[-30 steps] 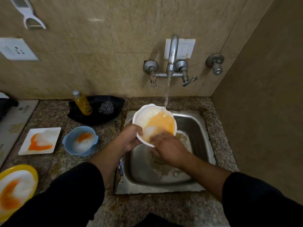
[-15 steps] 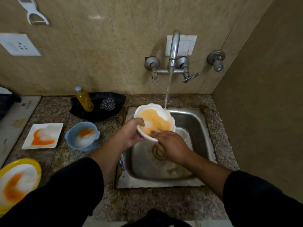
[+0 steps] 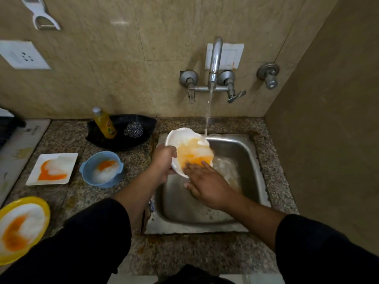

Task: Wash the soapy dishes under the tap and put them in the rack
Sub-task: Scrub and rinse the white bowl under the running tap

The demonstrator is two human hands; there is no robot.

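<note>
A white scalloped bowl (image 3: 180,136) smeared with orange residue and foam is tilted over the steel sink (image 3: 242,152). My left hand (image 3: 163,160) grips its left rim. My right hand (image 3: 205,181) lies with straight fingers on the bowl's lower inside. Water runs from the tap (image 3: 215,58) onto the bowl's right rim. On the counter to the left wait a blue bowl (image 3: 101,170), a white square plate (image 3: 53,169) and a yellow plate (image 3: 22,228), all soapy with orange stains. No rack is in view.
A black tray (image 3: 131,142) behind the blue bowl holds a yellow soap bottle (image 3: 104,124) and a steel scrubber (image 3: 134,130). A side wall stands close to the right of the sink. A peeler (image 3: 42,15) and a socket (image 3: 22,55) are on the back wall.
The bowl has tilted and shifted slightly left under the stream. My right hand has slid lower, its fingers now flat on the bowl's lower inside. More orange residue has spread in the water.
</note>
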